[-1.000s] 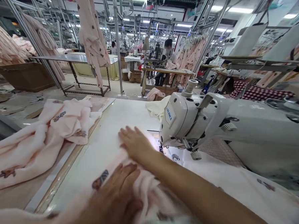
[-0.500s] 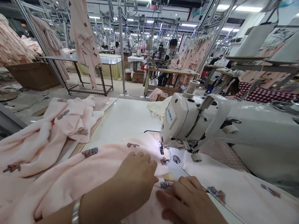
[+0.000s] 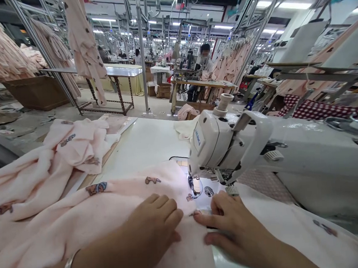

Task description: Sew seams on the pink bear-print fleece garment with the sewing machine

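Observation:
A pink fleece garment piece [image 3: 111,209] with small printed figures lies on the white sewing table [image 3: 143,146], its edge near the needle of the white sewing machine [image 3: 221,143]. My left hand [image 3: 154,227] rests on the fabric with fingers curled, pressing it down. My right hand [image 3: 231,223] is just right of it, index finger and thumb pinching the fabric edge in front of the presser foot [image 3: 196,187]. The two hands nearly touch.
A heap of pink fleece pieces [image 3: 48,161] lies at the table's left. White fabric [image 3: 292,228] spreads under the machine arm at the right. Beyond are hanging pink garments [image 3: 82,43], a metal table [image 3: 115,71] and a seated person [image 3: 203,62] at another machine.
The pink piece has been pulled across the table to the needle. My right hand drew back from the far table to the fabric edge; my left hand shifted up beside it.

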A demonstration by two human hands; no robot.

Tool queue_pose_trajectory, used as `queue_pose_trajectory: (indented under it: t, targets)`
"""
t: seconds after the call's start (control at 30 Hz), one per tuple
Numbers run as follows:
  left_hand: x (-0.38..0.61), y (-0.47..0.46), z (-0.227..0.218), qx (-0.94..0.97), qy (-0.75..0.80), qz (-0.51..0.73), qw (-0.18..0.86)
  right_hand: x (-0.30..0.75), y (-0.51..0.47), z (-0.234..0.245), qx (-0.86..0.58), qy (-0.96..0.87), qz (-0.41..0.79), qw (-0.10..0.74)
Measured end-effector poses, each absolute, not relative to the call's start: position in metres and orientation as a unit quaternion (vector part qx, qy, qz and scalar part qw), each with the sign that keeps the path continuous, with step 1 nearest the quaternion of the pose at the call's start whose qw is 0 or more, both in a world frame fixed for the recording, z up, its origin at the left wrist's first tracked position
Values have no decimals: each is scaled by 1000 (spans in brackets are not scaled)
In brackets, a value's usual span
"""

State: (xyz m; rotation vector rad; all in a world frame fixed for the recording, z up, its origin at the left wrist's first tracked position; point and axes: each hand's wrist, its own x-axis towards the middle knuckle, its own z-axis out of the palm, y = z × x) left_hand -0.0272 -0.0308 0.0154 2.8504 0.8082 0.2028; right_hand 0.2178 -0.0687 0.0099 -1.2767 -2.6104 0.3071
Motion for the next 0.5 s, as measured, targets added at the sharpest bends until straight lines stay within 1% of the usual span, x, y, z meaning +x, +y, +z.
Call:
queue_pose_trajectory:
  t: [0.1, 0.17, 0.23, 0.27, 0.33, 0.4, 0.43, 0.47, 0.5]
  targets:
    - [-13, -29, 23, 946, 314, 52, 65, 218, -65, 6, -433, -880, 108, 164]
    - [-2, -27, 26, 943, 323, 52, 55, 215, -66, 4, -445, -863, 100, 218]
    - [4, -24, 25, 938, 332, 70, 66, 210, -69, 4, -452, -850, 67, 261]
    - [5, -22, 25, 932, 340, 87, 87, 207, -71, 4, -447, -852, 44, 269]
    - [4, -17, 23, 906, 367, 129, 167, 201, -75, 4, -418, -874, 10, 248]
    - [1, -13, 21, 867, 390, 179, 253, 197, -77, 4, -402, -894, 9, 195]
    - [0, -12, 20, 853, 390, 214, 274, 196, -77, 4, -409, -896, 19, 169]
    - [-1, -12, 18, 850, 374, 251, 273, 196, -76, 4, -429, -890, 36, 149]
    - [-1, -14, 15, 861, 343, 279, 249, 197, -75, 3, -451, -881, 57, 133]
